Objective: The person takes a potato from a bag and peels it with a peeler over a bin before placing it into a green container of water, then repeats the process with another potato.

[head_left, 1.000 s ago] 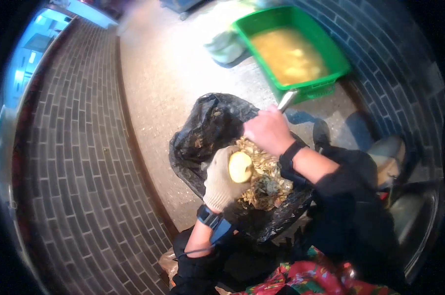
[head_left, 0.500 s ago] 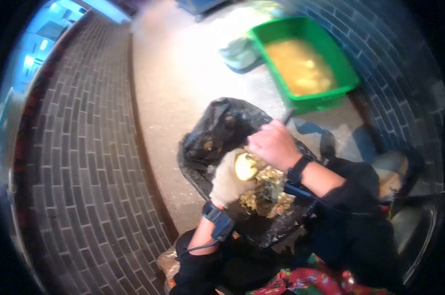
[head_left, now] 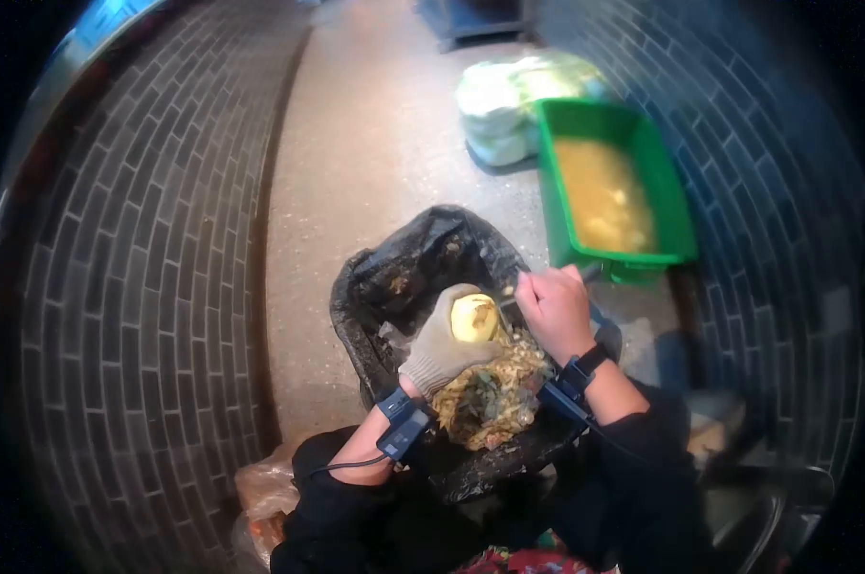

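My left hand (head_left: 451, 340), in a pale knitted glove, is closed around a potato (head_left: 474, 318). The potato is mostly yellow, with some brown patches facing up. To its right, my bare right hand (head_left: 557, 311) is closed in a fist on a dark-handled tool (head_left: 592, 273). The handle's end sticks out past the fist; the working end is too blurred to make out. Both hands are above a container lined with a black bag (head_left: 380, 287), and a heap of peelings (head_left: 490, 402) lies inside it.
Ahead on the right stands a green tub (head_left: 671, 206) with yellowish contents under cloudy liquid. Behind it sits a pale full bag (head_left: 499, 105), and farther off a dark blue object (head_left: 480, 19). Brick walls (head_left: 145, 287) rise on both sides. A clear plastic bag (head_left: 265, 488) lies at lower left.
The view has swung, so the tub and pale bag appear farther right and lower. My right hand has moved off the potato, leaving a gap. The potato now shows brown patches.
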Action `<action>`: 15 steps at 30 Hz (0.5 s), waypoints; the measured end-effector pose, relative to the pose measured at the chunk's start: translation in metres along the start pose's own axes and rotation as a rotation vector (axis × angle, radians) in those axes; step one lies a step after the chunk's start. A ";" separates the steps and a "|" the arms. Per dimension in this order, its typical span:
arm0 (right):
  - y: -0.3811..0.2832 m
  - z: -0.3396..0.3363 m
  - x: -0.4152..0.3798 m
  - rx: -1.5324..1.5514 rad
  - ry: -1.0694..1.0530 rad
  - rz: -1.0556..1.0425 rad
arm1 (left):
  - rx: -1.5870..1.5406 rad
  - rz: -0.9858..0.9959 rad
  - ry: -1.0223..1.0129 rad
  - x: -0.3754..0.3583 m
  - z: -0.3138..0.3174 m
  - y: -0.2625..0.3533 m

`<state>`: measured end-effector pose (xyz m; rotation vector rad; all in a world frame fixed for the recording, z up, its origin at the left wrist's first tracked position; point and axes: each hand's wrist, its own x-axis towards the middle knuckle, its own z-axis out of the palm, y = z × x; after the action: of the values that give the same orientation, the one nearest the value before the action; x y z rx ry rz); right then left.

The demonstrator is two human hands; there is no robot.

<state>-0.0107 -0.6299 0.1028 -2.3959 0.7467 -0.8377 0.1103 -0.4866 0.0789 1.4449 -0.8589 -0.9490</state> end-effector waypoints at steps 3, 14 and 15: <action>-0.007 0.005 0.003 -0.081 0.050 -0.197 | 0.533 -0.118 0.220 0.004 0.016 0.018; 0.019 0.009 0.012 -0.161 0.046 -0.023 | 0.390 0.081 0.162 -0.003 0.006 0.023; 0.014 0.009 0.011 -0.092 0.079 -0.022 | 0.411 0.020 0.157 -0.002 0.003 0.019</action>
<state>-0.0020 -0.6451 0.0929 -2.4682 0.8073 -0.9298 0.1068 -0.4880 0.0982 1.8299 -0.9861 -0.6546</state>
